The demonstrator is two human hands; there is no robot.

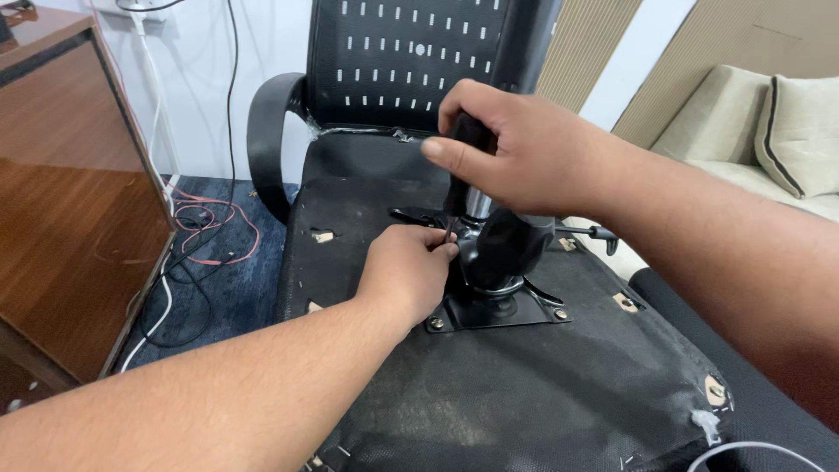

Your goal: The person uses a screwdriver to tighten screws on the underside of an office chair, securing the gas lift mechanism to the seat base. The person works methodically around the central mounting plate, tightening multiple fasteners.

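Head view, only one. Office chair flipped, underside of the seat (524, 385) facing up, black fabric, dusty, staples and torn bits along the edges. Perforated black backrest (393, 52) at 12 o'clock, armrest (266, 131) curving at 10 o'clock.

Black metal tilt mechanism (498, 262) sits just right of frame centre, its flat mounting plate (498, 313) bolted onto the seat underside, bolts visible at the plate corners. A gas cylinder (476, 197) stands upright out of the mechanism, chrome section showing below a black upper part. A thin lever rod with a black knob (594, 232) sticks out toward 3 o'clock.

Right hand (516, 144) comes in from 4 o'clock, closed around the top of the cylinder, fingers wrapped over the black part, thumb pointing toward 9 o'clock. Firm full grasp.

Left hand (406, 271) comes in from 7 o'clock, fingertips pinched together on a thin dark tool (448, 234), touching the left side of the mechanism. Tool is mostly hidden by the fingers, cannot tell what kind. Pinch is tight, rest of the hand curled.

Around: wooden desk (70, 175) at 9 o'clock, glossy brown. Tangle of cables (205, 236), red, white and black, on blue carpet (236, 297) between desk and chair. Beige sofa with a cushion (800, 131) at 2 o'clock. White cable (752, 447) at 5 o'clock on the seat edge.
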